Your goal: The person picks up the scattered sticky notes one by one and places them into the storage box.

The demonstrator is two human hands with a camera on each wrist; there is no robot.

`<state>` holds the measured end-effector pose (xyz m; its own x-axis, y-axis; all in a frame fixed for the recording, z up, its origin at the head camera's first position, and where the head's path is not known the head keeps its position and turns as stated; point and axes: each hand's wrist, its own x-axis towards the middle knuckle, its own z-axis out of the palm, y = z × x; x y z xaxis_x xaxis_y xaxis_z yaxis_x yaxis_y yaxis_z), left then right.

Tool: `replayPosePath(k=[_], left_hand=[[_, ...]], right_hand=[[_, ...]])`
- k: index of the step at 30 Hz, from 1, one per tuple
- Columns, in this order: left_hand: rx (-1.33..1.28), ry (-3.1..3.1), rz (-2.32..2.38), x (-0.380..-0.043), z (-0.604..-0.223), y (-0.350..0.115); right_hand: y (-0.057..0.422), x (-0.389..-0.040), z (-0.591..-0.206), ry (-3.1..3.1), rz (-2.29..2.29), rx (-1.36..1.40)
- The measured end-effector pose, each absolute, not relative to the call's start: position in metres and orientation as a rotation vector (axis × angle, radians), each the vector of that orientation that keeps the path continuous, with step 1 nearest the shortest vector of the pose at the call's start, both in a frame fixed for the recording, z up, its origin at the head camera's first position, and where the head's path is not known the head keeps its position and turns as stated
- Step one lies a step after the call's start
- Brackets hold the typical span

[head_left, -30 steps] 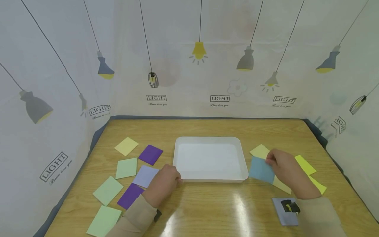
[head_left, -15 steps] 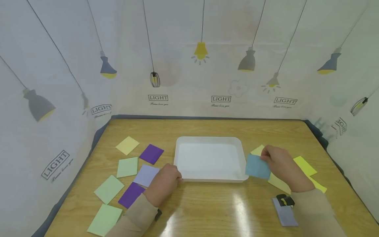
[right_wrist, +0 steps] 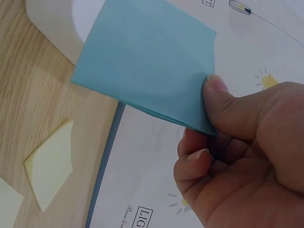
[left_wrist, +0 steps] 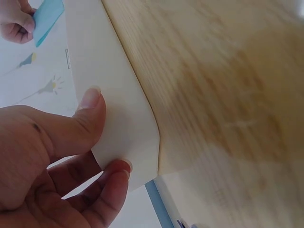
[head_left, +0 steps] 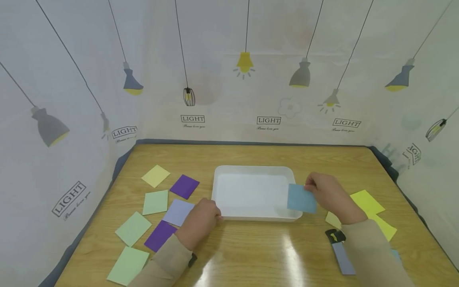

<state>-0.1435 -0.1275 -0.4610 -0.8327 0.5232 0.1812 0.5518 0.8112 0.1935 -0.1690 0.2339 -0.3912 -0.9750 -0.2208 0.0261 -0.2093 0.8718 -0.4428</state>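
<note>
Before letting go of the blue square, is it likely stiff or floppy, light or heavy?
Probably light: the blue square looks thin, pinched near one corner by the right hand. Likely fairly stiff: it juts out with only a slight curve. Its layered-looking edge might splay.

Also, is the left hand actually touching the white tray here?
Touching. The left wrist view shows it plainly: the left hand grips the white tray near a corner, thumb against its wall with no gap between.

Left hand (head_left: 199, 219): plain beige sleeve (head_left: 161, 261), small black piece (head_left: 192, 260) at cuff's right edge. Right hand (head_left: 328, 196): similar beige cuff (head_left: 373, 251); blocky black wrist unit (head_left: 338, 235), yellow patch, to its left.
</note>
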Motion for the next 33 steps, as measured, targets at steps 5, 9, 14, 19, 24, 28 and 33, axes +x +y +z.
replayPosePath(k=[5,9,14,19,24,28,33], left_hand=[[-0.833,-2.892,-0.364,-0.145,-0.463,-0.128],[-0.805,-2.911,-0.380,-0.146,-0.465,-0.128],[-0.796,-2.914,-0.394,-0.147,-0.465,-0.128],[-0.789,-2.927,-0.408,-0.147,-0.465,-0.128],[-0.775,-2.949,-0.406,-0.147,-0.465,-0.128],[-0.775,-2.950,-0.402,-0.147,-0.464,-0.127],[-0.779,-2.954,-0.394,-0.146,-0.461,-0.126]], right_hand=[[0.227,-0.173,-0.394,2.986,-0.736,-0.368],[0.222,-0.177,-0.398,2.960,-0.739,-0.369],[0.218,-0.179,-0.403,2.956,-0.768,-0.394],[0.216,-0.180,-0.408,2.937,-0.803,-0.405],[0.212,-0.184,-0.409,2.911,-0.795,-0.397],[0.209,-0.188,-0.411,2.870,-0.790,-0.369],[0.205,-0.191,-0.414,2.823,-0.800,-0.334]])
